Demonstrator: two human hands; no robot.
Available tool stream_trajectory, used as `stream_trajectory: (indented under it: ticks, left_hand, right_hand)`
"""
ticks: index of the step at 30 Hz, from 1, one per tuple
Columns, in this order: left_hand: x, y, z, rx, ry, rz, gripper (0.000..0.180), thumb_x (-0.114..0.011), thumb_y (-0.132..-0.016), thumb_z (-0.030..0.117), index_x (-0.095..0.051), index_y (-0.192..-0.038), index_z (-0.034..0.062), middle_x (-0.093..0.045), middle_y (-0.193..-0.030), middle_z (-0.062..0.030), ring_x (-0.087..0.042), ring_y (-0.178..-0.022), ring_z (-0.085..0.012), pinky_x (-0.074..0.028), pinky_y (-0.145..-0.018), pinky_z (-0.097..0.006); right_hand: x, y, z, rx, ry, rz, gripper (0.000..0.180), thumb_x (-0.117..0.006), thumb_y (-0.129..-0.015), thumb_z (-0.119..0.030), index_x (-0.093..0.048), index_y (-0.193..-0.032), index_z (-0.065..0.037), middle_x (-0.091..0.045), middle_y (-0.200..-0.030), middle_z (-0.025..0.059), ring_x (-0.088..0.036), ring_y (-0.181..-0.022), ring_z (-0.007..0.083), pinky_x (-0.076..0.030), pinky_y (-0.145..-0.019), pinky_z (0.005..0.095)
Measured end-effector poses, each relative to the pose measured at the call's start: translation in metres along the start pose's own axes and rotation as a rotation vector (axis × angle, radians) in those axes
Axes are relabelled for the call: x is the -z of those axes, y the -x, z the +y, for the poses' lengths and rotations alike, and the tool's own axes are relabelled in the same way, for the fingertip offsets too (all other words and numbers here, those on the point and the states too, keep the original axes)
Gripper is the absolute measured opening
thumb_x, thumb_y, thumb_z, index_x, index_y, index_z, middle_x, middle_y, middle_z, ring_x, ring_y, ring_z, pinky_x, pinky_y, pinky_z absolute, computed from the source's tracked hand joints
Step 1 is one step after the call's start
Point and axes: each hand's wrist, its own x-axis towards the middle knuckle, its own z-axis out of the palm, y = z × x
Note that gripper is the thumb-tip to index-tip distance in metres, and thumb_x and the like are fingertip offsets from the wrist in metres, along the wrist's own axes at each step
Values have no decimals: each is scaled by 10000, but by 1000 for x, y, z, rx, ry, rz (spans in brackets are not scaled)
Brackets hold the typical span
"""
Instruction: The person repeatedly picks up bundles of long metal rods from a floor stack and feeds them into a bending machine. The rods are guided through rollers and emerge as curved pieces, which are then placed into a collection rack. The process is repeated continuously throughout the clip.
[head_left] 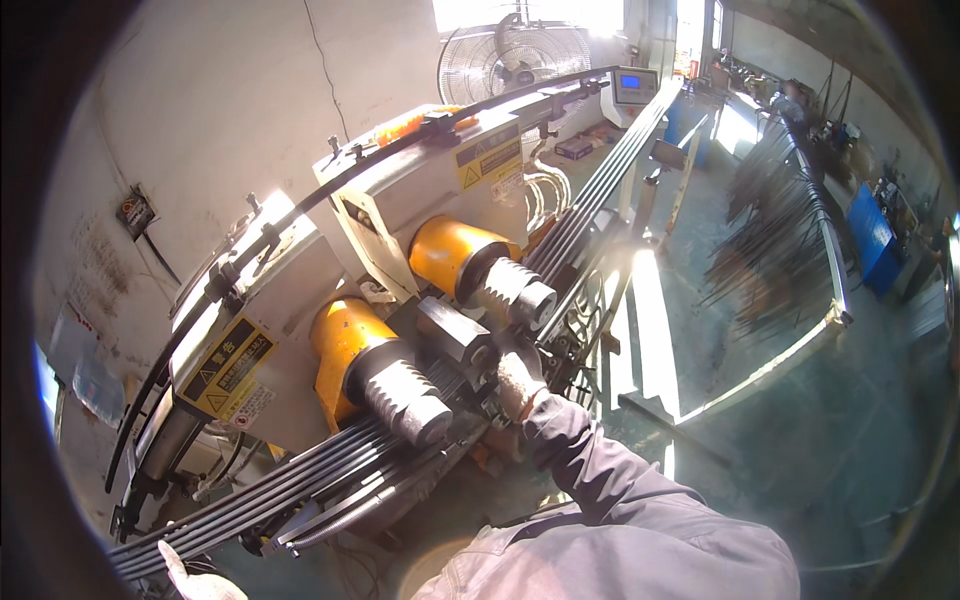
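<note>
Pale, scuffed wall (230,70) at my left, with a large round wire-cage fan (515,70) against the bright window behind a beige metal machine (290,370). Long dark-grey metal rods (290,480) lie side by side through the machine, running from lower left, past two ridged grey steel rollers (403,397) on yellow-orange housings (460,255), toward a pale control box with a blue screen (635,88). Right hand, in a whitish glove (520,378), is at the faceted grey steel block (453,328) between the rollers; its fingers are largely hidden, so I cannot tell whether they are clamped on anything. Left hand, also pale-gloved (200,580), is beside the rods' near stretch, one digit raised (grip not determinable, cut off by the frame). Progress, by my judgement: rods are already laid in; no bend shows along them, so shaping appears not yet done. Amount left: unclear.
</note>
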Motion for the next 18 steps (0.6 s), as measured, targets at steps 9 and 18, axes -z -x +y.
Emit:
stream_trajectory:
  ticks: [9, 18]
  left_hand:
    - [-123, -27, 45, -137, 45, -200, 461, -588, -1167, 217, -555, -1563, -18, -708, -1392, -142, -682, -1179, -218, -572, -1076, -367]
    - [-240, -26, 92, -227, -148, -390, 349, -661, -1128, 92, -631, -1472, 45, -775, -1153, -108, -739, -1007, -182, -636, -898, -311]
  right_hand:
    - [-5, -23, -22, 266, 352, -97, 297, -664, -1063, -201, -779, -1278, -31, -792, -1095, 103, -765, -920, 169, -579, -736, 348]
    - [8, -27, -30, 373, 226, -292, 442, -756, -1038, -203, -691, -1430, -11, -731, -1344, 67, -696, -1219, 170, -566, -1046, 349]
